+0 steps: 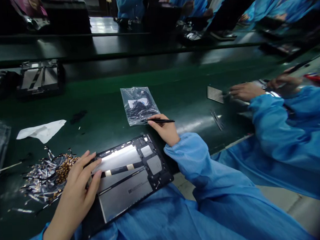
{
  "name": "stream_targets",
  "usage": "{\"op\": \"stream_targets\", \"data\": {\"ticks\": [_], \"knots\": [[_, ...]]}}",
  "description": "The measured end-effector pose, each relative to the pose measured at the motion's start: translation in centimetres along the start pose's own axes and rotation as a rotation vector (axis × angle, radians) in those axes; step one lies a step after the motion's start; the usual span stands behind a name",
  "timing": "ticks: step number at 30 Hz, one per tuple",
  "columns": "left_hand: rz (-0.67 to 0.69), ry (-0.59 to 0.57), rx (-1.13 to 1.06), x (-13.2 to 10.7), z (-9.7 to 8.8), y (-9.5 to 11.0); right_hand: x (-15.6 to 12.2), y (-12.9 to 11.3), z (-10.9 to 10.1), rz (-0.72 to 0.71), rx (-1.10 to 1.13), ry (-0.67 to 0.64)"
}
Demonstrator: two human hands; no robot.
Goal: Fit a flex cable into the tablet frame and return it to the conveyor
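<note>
My right hand [164, 128] pinches a pair of black tweezers [165, 120], their tips at the lower edge of a clear plastic bag [140, 106]. Inside the bag are small black parts and a white label. An opened tablet [126, 203] lies tilted at the table's front edge, its inner battery plates and circuit strip facing up. Across its left end rests my left hand [79, 185], fingers stretched out and touching the frame. Just left of that hand is a heap of small flex cables [46, 179] with silvery and gold-coloured parts.
Behind the heap lies crumpled white paper [42, 131], near small black pieces [78, 117]. Another tablet assembly [38, 77] stands far left. At right, a co-worker's hands [247, 91] work beside a ribbed plate [215, 95] and loose tweezers [216, 120]. More people sit across the bench.
</note>
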State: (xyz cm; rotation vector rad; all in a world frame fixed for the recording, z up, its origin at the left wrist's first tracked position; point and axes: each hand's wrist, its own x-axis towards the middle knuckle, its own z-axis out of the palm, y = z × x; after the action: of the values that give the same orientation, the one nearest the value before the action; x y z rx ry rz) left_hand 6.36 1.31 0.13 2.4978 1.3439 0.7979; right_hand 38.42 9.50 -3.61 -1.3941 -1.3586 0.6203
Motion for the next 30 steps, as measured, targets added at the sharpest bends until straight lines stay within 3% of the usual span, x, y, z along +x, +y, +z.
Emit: {"op": "stream_targets", "data": {"ticks": [14,20,22,27,30], "knots": [[0.028,-0.016,-0.039,-0.4,0.4,-0.4,0.4,0.2,0.5,0.027,0.007,-0.003],[-0.022,0.035,-0.122,0.0,-0.6,0.4,-0.4,-2.5,0.1,0.076,0.109,-0.001],[-0.073,0.052,-0.167,0.4,-1.1,1.0,-1.0,-4.5,0.4,0.162,0.247,-0.075],[-0.328,0.043,-0.456,1.9,-1.7,3.5,-2.2,-9.7,2.5,0.359,0.545,-0.442],[-0.412,0.078,-0.586,2.6,-1.4,4.8,-2.6,-11.6,3.9,0.438,0.635,-0.625]]}}
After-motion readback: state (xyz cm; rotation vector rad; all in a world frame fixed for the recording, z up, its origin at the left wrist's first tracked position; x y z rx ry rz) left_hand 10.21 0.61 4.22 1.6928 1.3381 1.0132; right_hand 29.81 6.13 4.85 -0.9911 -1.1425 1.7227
